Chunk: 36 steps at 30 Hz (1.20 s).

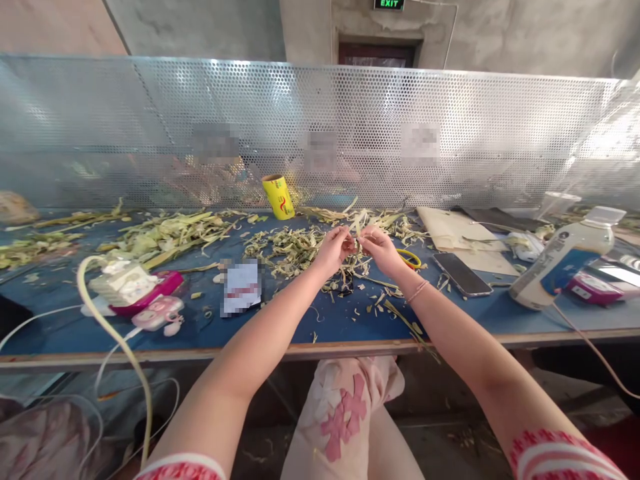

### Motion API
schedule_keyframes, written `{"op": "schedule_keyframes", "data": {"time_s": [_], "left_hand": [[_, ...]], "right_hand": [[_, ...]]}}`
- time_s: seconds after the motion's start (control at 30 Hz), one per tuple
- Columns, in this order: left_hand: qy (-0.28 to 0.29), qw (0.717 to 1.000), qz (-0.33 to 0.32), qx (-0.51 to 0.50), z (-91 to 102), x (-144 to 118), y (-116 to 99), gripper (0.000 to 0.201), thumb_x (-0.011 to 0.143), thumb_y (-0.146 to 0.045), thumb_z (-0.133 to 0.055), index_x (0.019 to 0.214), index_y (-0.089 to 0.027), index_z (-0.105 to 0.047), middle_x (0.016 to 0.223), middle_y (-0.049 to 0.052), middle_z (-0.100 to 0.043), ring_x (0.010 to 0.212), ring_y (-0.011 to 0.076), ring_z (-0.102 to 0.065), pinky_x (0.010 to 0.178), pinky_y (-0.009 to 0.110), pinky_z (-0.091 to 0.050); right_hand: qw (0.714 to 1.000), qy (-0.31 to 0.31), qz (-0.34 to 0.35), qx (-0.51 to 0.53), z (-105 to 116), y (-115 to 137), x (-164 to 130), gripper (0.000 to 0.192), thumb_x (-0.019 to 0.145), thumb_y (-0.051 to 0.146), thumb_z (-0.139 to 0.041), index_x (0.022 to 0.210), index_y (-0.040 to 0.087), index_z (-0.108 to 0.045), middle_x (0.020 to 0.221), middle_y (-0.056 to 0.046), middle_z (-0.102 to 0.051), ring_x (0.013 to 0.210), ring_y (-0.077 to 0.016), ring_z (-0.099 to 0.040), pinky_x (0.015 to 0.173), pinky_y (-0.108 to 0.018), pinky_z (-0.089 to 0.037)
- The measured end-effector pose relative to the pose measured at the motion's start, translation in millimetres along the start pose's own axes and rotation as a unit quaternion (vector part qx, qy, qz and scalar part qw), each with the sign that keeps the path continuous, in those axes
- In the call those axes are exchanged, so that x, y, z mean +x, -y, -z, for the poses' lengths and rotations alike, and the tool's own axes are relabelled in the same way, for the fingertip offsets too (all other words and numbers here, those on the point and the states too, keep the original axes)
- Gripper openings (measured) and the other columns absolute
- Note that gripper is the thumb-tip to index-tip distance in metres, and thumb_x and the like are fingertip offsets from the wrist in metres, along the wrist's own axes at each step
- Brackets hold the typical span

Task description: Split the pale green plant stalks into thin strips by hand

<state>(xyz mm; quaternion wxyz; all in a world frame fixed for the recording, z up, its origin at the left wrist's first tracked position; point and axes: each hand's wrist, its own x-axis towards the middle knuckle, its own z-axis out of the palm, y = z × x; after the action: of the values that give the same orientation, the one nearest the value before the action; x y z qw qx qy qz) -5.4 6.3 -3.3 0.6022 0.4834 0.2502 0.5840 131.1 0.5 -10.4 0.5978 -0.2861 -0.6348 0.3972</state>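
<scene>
Both my hands are raised over the middle of the blue table [350, 320]. My left hand [334, 249] and my right hand [381, 248] pinch the two ends of a thin pale green leaf strip [357, 228] between fingertips. Just beneath them lies a heap of cut straw-coloured leaf strips [295, 245]. Yellow-handled scissors [411, 259] lie on the table just right of my right hand.
A yellow can [279, 197] stands by the perforated metal screen [320, 133]. More leaves [165, 235] pile at the left. A phone [462, 274], cardboard sheet [460, 233], white bottle [563, 267], pink devices [150, 300] with cables and a paper card [242, 287] lie around.
</scene>
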Motion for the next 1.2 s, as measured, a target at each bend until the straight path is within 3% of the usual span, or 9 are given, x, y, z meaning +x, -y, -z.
{"op": "schedule_keyframes", "data": {"time_s": [0.13,0.47,0.6,0.73,1.0,1.2], "left_hand": [[-0.013,0.999,-0.01,0.038,2.3,2.0,3.2,0.027,0.071,-0.036,-0.072,0.071,-0.017,-0.053,0.058,-0.005,-0.053,0.051,0.005,-0.048,0.055,0.019,-0.045],[0.021,0.994,-0.044,0.102,0.0,-2.6,3.4,0.032,0.067,-0.045,-0.074,0.081,-0.017,-0.064,0.059,-0.005,-0.046,0.054,0.0061,-0.046,0.056,0.02,-0.046],[-0.013,0.992,-0.048,0.116,-1.9,-3.7,4.4,0.038,0.063,-0.05,-0.077,0.076,-0.017,-0.063,0.059,-0.005,-0.046,0.053,0.0061,-0.045,0.056,0.022,-0.048],[-0.05,0.996,-0.017,0.076,-1.3,-1.3,5.0,0.043,0.069,-0.057,-0.069,0.076,-0.015,-0.063,0.061,-0.002,-0.053,0.052,0.0064,-0.046,0.056,0.024,-0.049],[-0.07,0.992,-0.021,0.106,-3.8,-4.2,2.9,0.017,0.074,-0.032,-0.069,0.076,-0.017,-0.062,0.059,-0.004,-0.05,0.051,0.0065,-0.046,0.053,0.022,-0.045],[-0.059,0.988,-0.04,0.133,-3.6,-4.5,3.1,0.017,0.074,-0.03,-0.068,0.086,-0.017,-0.065,0.057,-0.004,-0.049,0.05,0.0065,-0.045,0.051,0.021,-0.045]], "right_hand": [[0.998,-0.015,0.011,-0.059,1.1,-2.1,1.5,0.023,0.071,0.042,-0.069,0.076,0.021,-0.064,0.086,0.0,-0.051,0.058,-0.0064,-0.043,0.052,-0.024,-0.037],[0.996,-0.055,-0.048,-0.051,1.2,-1.4,2.5,0.031,0.067,0.049,-0.072,0.069,0.02,-0.059,0.067,0.002,-0.055,0.059,-0.0096,-0.05,0.058,-0.025,-0.044],[0.997,-0.046,-0.039,-0.042,-0.3,-2.3,2.4,0.03,0.067,0.048,-0.072,0.07,0.02,-0.06,0.063,0.003,-0.056,0.058,-0.0101,-0.05,0.06,-0.026,-0.044],[0.996,-0.047,-0.009,-0.074,-0.5,-3.4,2.9,0.028,0.066,0.046,-0.073,0.068,0.02,-0.061,0.066,0.001,-0.057,0.059,-0.0105,-0.052,0.06,-0.027,-0.044],[0.991,-0.058,-0.014,-0.118,-1.3,-1.9,2.4,0.029,0.066,0.047,-0.073,0.065,0.019,-0.063,0.069,0.0,-0.06,0.062,-0.0122,-0.056,0.063,-0.029,-0.047],[0.996,-0.05,-0.03,-0.064,-2.5,0.9,1.0,0.036,0.062,0.05,-0.075,0.069,0.019,-0.06,0.066,0.001,-0.059,0.062,-0.0116,-0.055,0.062,-0.028,-0.044]]}}
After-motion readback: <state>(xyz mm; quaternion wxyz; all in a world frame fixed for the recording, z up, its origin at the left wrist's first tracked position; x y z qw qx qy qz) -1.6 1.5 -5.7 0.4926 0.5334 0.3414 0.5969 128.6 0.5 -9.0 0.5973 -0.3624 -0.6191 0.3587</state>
